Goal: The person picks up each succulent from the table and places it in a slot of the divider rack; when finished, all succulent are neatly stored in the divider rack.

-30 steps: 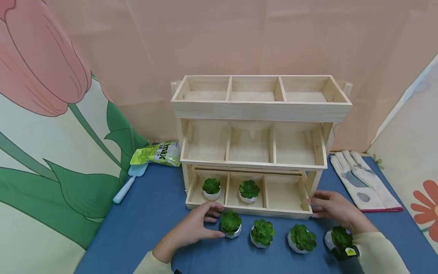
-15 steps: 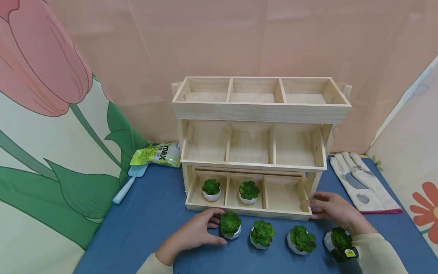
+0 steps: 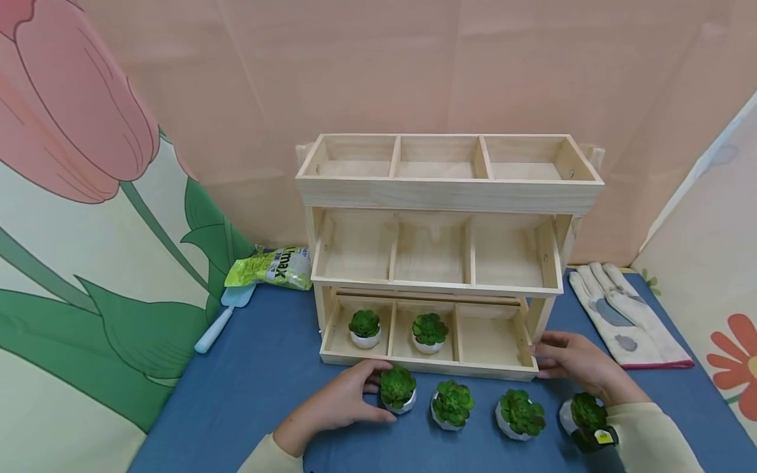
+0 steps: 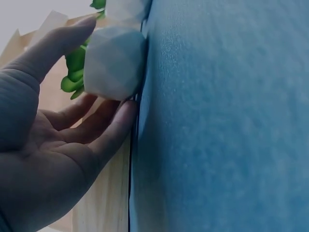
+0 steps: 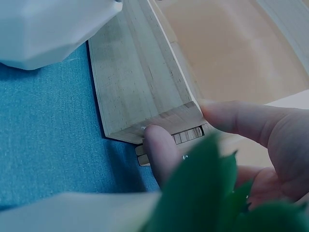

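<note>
My left hand [image 3: 344, 402] curves around the left side of the leftmost front potted succulent [image 3: 398, 389], which stands on the blue cloth. In the left wrist view its fingertips are right at the faceted white pot [image 4: 115, 64], the thumb spread by the leaves. A gap shows between palm and pot. My right hand [image 3: 576, 364] holds the right end of the wooden shelf's [image 3: 428, 368] bottom tray; in the right wrist view the thumb [image 5: 161, 150] lies against the end panel, a finger at the top edge. Two potted succulents sit in the tray's left and middle compartments.
More potted succulents [image 3: 452, 404] [image 3: 520, 414] stand in the front row; the rightmost succulent [image 3: 587, 414] is partly behind my right wrist. A green bag [image 3: 272, 266] and blue shovel [image 3: 225, 315] lie left of the shelf, white gloves [image 3: 629, 315] right.
My left hand has shifted slightly to the right, its thumb coming closer to the leftmost front succulent. My right hand stays at the tray's end.
</note>
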{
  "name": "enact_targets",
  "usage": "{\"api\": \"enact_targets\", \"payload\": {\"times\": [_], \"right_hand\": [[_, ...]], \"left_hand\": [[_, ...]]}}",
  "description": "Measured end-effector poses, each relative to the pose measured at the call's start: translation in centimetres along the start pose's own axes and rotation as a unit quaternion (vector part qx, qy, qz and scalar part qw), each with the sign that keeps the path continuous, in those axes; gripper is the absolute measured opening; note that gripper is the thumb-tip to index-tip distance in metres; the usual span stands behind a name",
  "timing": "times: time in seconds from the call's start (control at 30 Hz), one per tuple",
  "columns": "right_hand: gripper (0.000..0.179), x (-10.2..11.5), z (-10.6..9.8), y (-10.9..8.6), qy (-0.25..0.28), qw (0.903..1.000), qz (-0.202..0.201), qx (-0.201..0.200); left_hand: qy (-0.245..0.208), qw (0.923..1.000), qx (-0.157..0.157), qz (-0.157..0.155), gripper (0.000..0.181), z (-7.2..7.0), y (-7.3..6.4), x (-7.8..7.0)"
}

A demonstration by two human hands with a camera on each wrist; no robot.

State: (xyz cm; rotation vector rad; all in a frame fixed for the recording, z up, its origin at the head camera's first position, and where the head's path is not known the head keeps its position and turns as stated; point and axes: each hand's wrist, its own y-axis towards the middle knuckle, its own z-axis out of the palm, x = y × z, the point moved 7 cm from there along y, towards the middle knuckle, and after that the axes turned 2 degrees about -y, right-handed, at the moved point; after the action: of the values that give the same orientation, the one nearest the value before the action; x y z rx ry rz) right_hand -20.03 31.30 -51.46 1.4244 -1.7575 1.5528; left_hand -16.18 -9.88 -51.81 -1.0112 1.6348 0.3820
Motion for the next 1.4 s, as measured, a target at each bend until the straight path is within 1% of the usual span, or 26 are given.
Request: {"api": "enact_targets", "payload": {"times": [0.2, 0.33, 0.53, 0.7, 0.93, 1.27, 1.4], "right_hand": [[0.079, 0.00, 0.08, 0.03, 0.001, 1.0000, -0.001, -0.003], [0.079, -0.09, -0.03, 0.09, 0.001, 1.0000, 0.002, -0.003], [0.079, -0.20, -0.28, 0.27, -0.002, 1.0000, 0.005, -0.002], [0.079, -0.23, -0.29, 0.32, -0.005, 1.0000, 0.002, -0.001], [0.079, -0.19, -0.12, 0.16, -0.003, 1.0000, -0.001, 0.001], [0.079, -0.10, -0.10, 0.08, -0.003, 1.0000, -0.002, 0.003], [0.079, -0.14, -0.10, 0.10, -0.002, 1.0000, -0.001, 0.003]], "left_hand": [[0.007, 1.0000, 0.000, -0.002, 0.082, 0.36, 0.16, -0.11], [0.014, 0.9999, -0.005, -0.006, 0.082, 0.42, 0.33, -0.16], [0.017, 0.9995, -0.018, -0.018, 0.081, 0.48, 0.51, -0.13], [0.030, 0.9989, -0.029, -0.021, 0.079, 0.54, 0.53, -0.24], [0.051, 0.9978, -0.038, -0.022, 0.077, 0.68, 0.40, -0.36], [0.060, 0.9966, -0.052, -0.022, 0.074, 0.81, 0.15, -0.80], [0.059, 0.9966, -0.051, -0.026, 0.075, 0.86, 0.04, -0.83]]}}
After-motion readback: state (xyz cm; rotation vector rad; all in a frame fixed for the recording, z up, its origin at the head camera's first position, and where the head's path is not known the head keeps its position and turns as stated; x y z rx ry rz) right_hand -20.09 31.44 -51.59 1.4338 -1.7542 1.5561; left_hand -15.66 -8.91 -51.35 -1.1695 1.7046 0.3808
